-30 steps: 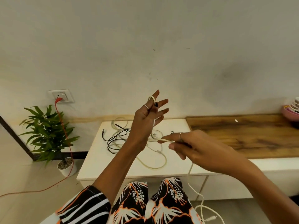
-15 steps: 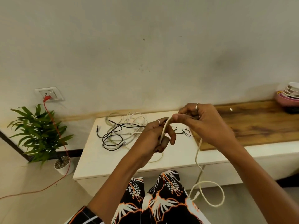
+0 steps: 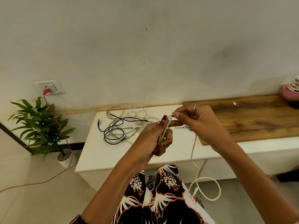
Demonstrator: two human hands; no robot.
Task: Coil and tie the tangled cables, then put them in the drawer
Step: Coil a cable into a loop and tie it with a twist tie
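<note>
My left hand (image 3: pixel 159 138) grips a small coil of cream cable (image 3: pixel 165 131) wound around its fingers, held above the white cabinet top (image 3: pixel 97 152). My right hand (image 3: pixel 199 123) pinches the same cable just beside the left hand's fingertips. The cable's loose end (image 3: pixel 205 188) hangs down from my right hand and loops near the floor. A tangle of black and white cables (image 3: pixel 124 125) lies on the cabinet top behind my left hand. No drawer front is plainly visible.
A wooden board (image 3: pixel 252 117) covers the cabinet's right part, with stacked bowls (image 3: pixel 291 91) at its far end. A potted plant (image 3: pixel 42 126) stands on the floor at left. An orange cord (image 3: pixel 61 135) runs from the wall socket (image 3: pixel 48 88) down across the floor.
My left hand dropped from an open, raised pose and closed around the cable wraps. My right hand rose and moved to the left hand's fingertips, carrying the cable over.
</note>
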